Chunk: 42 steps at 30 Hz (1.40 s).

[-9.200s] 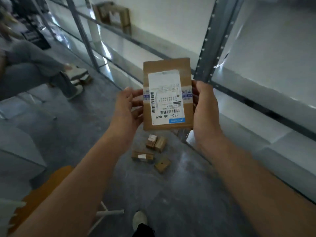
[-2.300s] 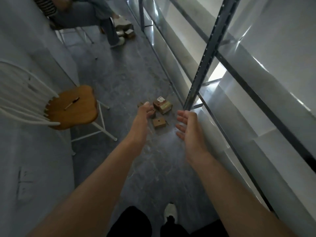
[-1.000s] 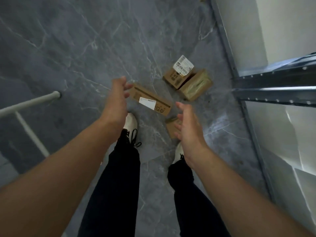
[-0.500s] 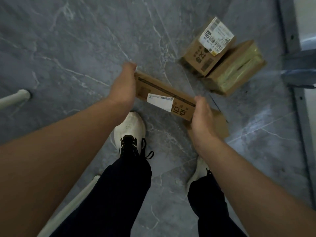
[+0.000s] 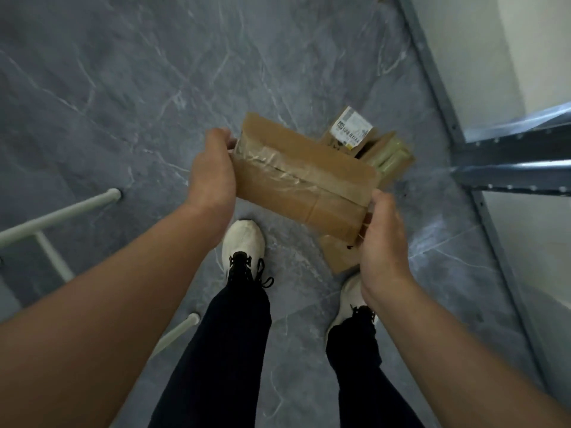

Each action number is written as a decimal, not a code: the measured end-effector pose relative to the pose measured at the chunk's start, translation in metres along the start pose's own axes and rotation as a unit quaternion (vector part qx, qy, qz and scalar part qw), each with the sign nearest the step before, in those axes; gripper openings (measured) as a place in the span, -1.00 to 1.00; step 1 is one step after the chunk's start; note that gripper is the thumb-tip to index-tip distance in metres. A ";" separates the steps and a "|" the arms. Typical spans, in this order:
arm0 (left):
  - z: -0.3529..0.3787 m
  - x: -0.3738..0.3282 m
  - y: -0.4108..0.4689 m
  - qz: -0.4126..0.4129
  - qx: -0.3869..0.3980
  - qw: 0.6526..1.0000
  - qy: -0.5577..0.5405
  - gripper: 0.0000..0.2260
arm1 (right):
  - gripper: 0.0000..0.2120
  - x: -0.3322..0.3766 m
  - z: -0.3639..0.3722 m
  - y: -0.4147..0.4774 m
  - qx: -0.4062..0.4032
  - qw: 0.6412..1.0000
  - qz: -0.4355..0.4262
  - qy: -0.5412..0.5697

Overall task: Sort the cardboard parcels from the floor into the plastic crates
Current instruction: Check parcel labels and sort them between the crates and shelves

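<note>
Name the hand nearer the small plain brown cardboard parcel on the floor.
Right. The right hand is just above the small parcel; the left hand grips the far end of the long taped cardboard box.

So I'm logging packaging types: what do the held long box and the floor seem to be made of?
The long box looks like plain brown cardboard, matte, with a wrinkled strip of shiny clear tape along its seam. The floor looks like grey stone or stone-look tile, smooth, faintly glossy, with pale veins; which, I cannot tell.
</note>
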<state>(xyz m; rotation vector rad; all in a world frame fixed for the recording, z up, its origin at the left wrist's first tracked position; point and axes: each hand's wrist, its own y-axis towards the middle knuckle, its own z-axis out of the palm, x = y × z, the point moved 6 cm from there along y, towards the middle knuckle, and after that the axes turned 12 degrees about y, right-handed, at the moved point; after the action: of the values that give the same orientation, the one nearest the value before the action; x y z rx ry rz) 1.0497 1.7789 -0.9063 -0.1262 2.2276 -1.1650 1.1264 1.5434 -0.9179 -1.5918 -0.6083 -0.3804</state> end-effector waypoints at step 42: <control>-0.277 -0.379 -0.684 0.539 0.142 0.803 -0.212 -0.93 | -0.25 0.432 -0.194 -0.650 -0.015 0.846 -0.479 0.234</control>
<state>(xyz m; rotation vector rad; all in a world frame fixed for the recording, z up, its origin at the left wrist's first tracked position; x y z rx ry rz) 1.0699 1.6943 -0.0816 0.8245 1.2939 -0.6705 1.1124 1.4408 -0.1205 -1.0407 -0.9797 -1.4806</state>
